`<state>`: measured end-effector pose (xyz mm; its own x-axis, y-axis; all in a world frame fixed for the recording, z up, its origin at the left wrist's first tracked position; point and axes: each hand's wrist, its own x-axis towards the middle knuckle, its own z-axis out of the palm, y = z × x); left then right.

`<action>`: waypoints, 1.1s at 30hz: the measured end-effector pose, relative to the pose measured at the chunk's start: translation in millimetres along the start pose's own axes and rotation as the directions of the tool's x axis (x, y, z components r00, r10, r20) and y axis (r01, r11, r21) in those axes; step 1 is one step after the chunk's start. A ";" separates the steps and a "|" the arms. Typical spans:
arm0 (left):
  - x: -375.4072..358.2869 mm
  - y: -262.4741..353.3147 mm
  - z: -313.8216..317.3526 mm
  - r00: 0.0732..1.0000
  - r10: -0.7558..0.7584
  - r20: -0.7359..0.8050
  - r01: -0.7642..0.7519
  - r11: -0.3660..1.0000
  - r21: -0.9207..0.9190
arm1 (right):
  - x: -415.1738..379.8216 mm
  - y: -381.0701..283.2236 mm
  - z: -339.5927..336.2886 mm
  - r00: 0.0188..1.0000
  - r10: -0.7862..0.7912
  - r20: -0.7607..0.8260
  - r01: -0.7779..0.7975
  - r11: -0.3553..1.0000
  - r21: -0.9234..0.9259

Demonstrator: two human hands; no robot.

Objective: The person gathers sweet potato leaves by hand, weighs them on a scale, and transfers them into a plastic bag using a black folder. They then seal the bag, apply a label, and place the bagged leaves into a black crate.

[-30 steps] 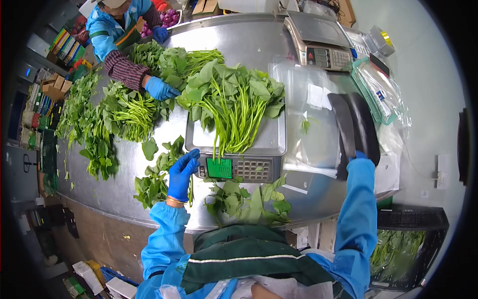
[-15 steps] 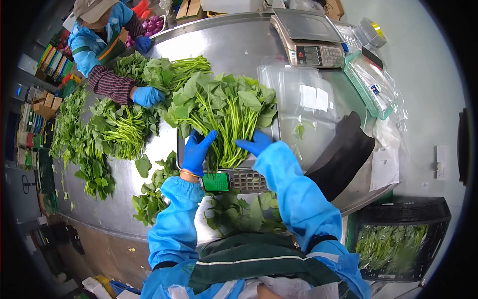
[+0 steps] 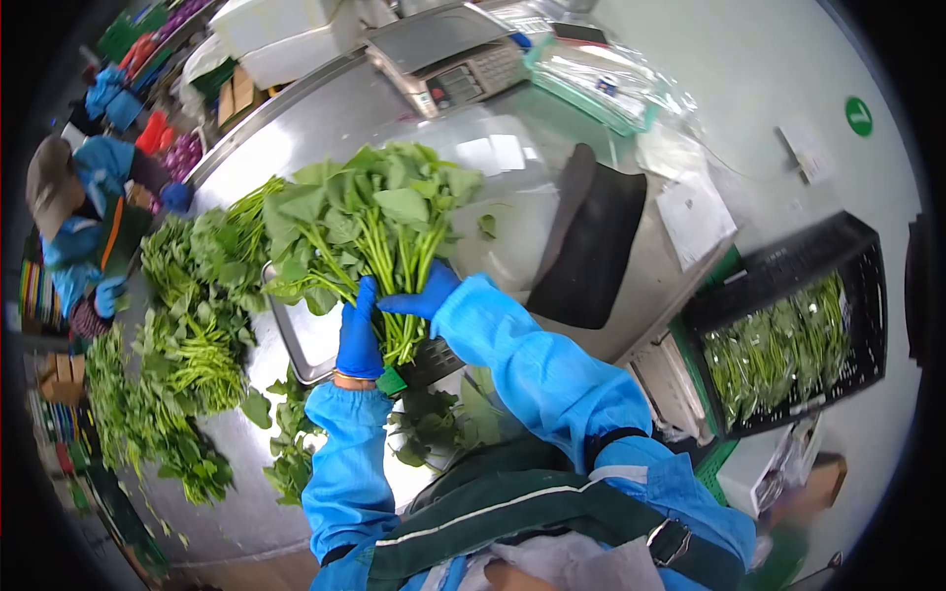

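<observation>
A big bunch of leafy green stalks [image 3: 402, 241] is between my hands, above the weighing scale's metal pan [image 3: 307, 345]. My left hand [image 3: 360, 335], blue-gloved, closes on the stems from the left. From the right, my right hand [image 3: 424, 295], gloved too, wraps round the same stems. The leaves fan out away from me, and the cut ends point toward my body. Sleeves and stems partly cover the scale's keypad [image 3: 434, 361]. Loose leaves [image 3: 431, 426] lie on the near side of the scale.
Piles of greens [image 3: 202, 364] cover the table's left side. A co-worker [image 3: 94, 217] stands beyond them. Further back is a second scale [image 3: 448, 54]. Clear bags [image 3: 507, 231] and a black sheet [image 3: 588, 241] lie rightward. A black crate [image 3: 788, 345] holds bagged greens.
My hands have closed in round the stems and the bunch has come up off the scale pan. My view has turned to the right. The co-worker's hand has drawn back from the greens.
</observation>
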<state>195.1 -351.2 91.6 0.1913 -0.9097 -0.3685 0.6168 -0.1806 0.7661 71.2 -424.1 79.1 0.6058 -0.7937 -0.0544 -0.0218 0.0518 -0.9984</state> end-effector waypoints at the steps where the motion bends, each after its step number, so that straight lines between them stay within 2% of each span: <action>1: 0.5 -8.5 9.9 0.999 0.031 0.032 -0.034 0.996 0.082 | -12.4 1.0 -11.2 0.999 -0.022 0.028 0.019 0.995 0.097; 3: 3.3 -26.0 34.8 0.990 0.030 0.140 -0.045 0.993 0.105 | -45.6 3.9 -27.7 0.997 0.052 -0.050 -0.037 0.963 0.268; 4: 1.5 -33.0 51.4 0.983 -0.032 0.181 0.017 0.996 0.085 | -62.6 -0.2 -27.3 0.990 -0.010 -0.140 0.061 0.930 0.363; 5: 0.7 -38.2 65.9 0.970 -0.094 0.224 0.080 0.994 0.068 | -78.5 -5.3 -34.8 0.980 0.013 -0.199 0.065 0.922 0.381; 6: 7.4 -49.1 71.8 0.954 -0.187 0.234 0.150 0.975 0.165 | -89.3 -2.3 -45.5 0.949 0.046 -0.311 0.065 0.939 0.339; 7: 0.9 -48.6 102.3 0.911 -0.196 0.363 0.136 0.974 0.182 | -100.5 2.8 -56.8 0.906 0.076 -0.417 0.058 0.953 0.298; 9: -0.6 -59.3 139.3 0.833 -0.311 0.458 0.114 0.906 0.408 | -119.7 9.4 -83.3 0.767 -0.038 -0.641 0.213 0.957 0.198; 10: 7.5 -67.4 155.3 0.820 -0.319 0.475 0.111 0.903 0.414 | -125.0 7.4 -96.1 0.663 -0.110 -0.740 0.320 0.936 0.147; 12: 33.2 -92.0 182.0 0.601 -0.432 0.672 -0.048 0.820 0.571 | -131.0 9.8 -123.9 0.457 -0.194 -0.868 0.406 0.914 0.010; 13: 48.5 -109.8 190.0 0.588 -0.436 0.681 -0.047 0.822 0.567 | -128.3 16.8 -142.5 0.349 -0.212 -0.913 0.434 0.900 -0.043; 15: 71.6 -147.6 195.9 0.608 -0.438 0.662 0.179 0.889 0.422 | -118.2 51.8 -185.0 0.228 -0.288 -0.930 0.044 0.957 -0.285; 16: 76.6 -153.0 195.7 0.622 -0.513 0.592 0.287 0.852 0.437 | -112.8 59.7 -194.1 0.146 -0.196 -0.970 -0.565 0.788 -0.244; 17: 79.3 -159.1 196.3 0.621 -0.512 0.594 0.281 0.852 0.441 | -102.3 78.6 -205.4 0.142 -0.198 -0.970 -0.560 0.792 -0.244; 18: 79.6 -165.8 194.8 0.767 -0.403 0.500 0.058 0.819 0.571 | -89.2 105.4 -217.5 0.019 0.015 -1.000 -0.632 0.775 -0.001; 19: 77.1 -170.1 193.2 0.873 -0.246 0.421 -0.137 0.705 0.696 | -80.5 110.1 -218.9 -0.117 0.223 -0.968 -0.671 0.701 0.242; 20: 75.6 -173.8 190.7 0.883 -0.194 0.428 -0.160 0.732 0.662 | -77.5 118.9 -211.8 -0.213 0.390 -0.896 -0.685 0.594 0.421; 21: 72.1 -174.8 192.3 0.891 -0.102 0.442 -0.210 0.770 0.602 | -86.7 104.1 -192.7 -0.107 0.304 -0.947 -0.773 0.573 0.272; 22: 79.0 -180.8 190.2 0.881 0.012 0.473 -0.303 0.783 0.544 | -92.6 128.7 -186.0 0.085 0.006 -0.996 -0.883 0.464 -0.072; 23: 89.3 -190.7 183.6 0.860 0.127 0.494 -0.392 0.784 0.481 | -96.6 153.6 -182.8 0.324 -0.250 -0.912 -0.891 0.243 -0.383; 24: 104.7 -200.4 173.2 0.863 0.117 0.492 -0.386 0.781 0.491 | -105.8 156.0 -183.7 0.322 -0.238 -0.916 -0.893 0.246 -0.377; 25: 125.1 -208.8 164.0 0.890 0.072 0.451 -0.339 0.765 0.547 | -118.4 151.0 -191.2 0.403 -0.203 -0.892 -0.717 0.536 -0.446; 26: 137.7 -214.8 162.3 0.912 0.030 0.409 -0.291 0.748 0.596 | -127.6 142.6 -197.3 0.483 -0.201 -0.852 -0.462 0.768 -0.443; 27: 133.7 -207.9 170.5 0.935 0.041 0.351 -0.270 0.724 0.634 | -134.5 124.5 -196.1 0.349 -0.123 -0.929 -0.323 0.915 -0.243; 29: 141.3 -215.5 172.6 0.938 -0.023 0.345 -0.160 0.855 0.493 | -139.0 121.8 -217.8 0.204 0.081 -0.976 -0.202 0.979 0.039; 30: 140.0 -220.2 174.0 0.938 -0.028 0.344 -0.156 0.855 0.495 | -134.2 113.5 -223.8 0.206 0.275 -0.939 0.095 0.950 0.299; 31: 136.4 -225.0 177.0 0.939 -0.089 0.333 -0.079 0.886 0.457 | -127.0 134.2 -235.6 0.206 0.277 -0.938 0.094 0.949 0.301; 32: 134.6 -229.3 182.2 0.934 -0.146 0.325 -0.002 0.909 0.416 | -118.1 154.0 -247.0 0.270 0.241 -0.932 0.056 0.963 0.265; 33: 133.2 -233.8 189.2 0.935 -0.147 0.324 -0.002 0.909 0.416 | -112.4 170.1 -255.4 0.334 0.206 -0.920 0.020 0.974 0.226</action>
<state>-68.2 -500.8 -37.0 -0.1586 -0.9449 -0.2864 0.2426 -0.3185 0.9164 -203.7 -480.9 -88.2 -0.5334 -0.8120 -0.2370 0.1707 0.1711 -0.9704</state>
